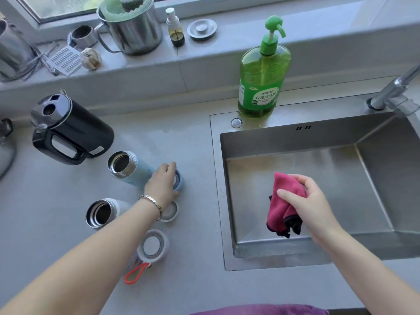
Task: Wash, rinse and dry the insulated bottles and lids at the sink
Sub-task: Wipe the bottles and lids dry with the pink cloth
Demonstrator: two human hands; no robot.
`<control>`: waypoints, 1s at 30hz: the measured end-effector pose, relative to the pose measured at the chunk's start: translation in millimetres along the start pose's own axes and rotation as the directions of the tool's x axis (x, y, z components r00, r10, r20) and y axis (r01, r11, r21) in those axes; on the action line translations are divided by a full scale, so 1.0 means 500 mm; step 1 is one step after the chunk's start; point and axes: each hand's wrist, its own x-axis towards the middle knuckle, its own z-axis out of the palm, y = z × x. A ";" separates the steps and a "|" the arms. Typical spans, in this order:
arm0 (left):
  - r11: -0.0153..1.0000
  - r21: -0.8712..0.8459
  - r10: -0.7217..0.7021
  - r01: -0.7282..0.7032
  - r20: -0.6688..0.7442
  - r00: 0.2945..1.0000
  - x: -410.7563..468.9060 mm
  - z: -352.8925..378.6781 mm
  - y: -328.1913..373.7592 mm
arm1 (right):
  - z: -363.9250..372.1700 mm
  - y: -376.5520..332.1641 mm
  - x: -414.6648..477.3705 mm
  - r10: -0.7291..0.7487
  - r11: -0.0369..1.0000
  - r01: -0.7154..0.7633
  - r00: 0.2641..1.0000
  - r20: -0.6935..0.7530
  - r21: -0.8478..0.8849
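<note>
Left of middle, your left hand (161, 182) is curling round the blue lid (179, 181); your right hand (305, 202) is squeezing the pink cloth (281, 206) over the sink (295, 138). Lifting fast, you're risking tipping the blue bottle (128, 165).

My grey desk (186, 142)
A black kettle (72, 133), open light-blue bottle (129, 168), open white bottle (102, 212) and a small round lid (172, 212) stand on it.

Green pump bottle (263, 71), label on front: "柠檬洗洁精" in white characters; smaller print around it too blurred to read.
</note>
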 end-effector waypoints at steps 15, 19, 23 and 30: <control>0.507 -0.856 0.151 -0.103 -0.030 0.988 -0.165 -0.148 0.256 | 0.042 -0.074 -0.048 -0.251 0.967 0.252 0.903 0.349 0.043; 0.387 -0.909 0.156 -0.152 -0.098 0.983 -0.174 -0.161 0.260 | 0.010 -0.078 -0.054 -0.330 0.883 0.407 0.893 0.306 -0.233; 0.215 -0.977 0.115 0.009 0.034 0.993 -0.182 -0.169 0.256 | -0.011 -0.063 -0.054 -0.249 0.889 0.241 0.968 0.031 -0.389; -0.085 -0.960 0.214 0.266 0.243 0.946 -0.190 -0.176 0.244 | 0.018 -0.050 -0.086 0.264 0.882 -0.428 0.797 0.543 0.198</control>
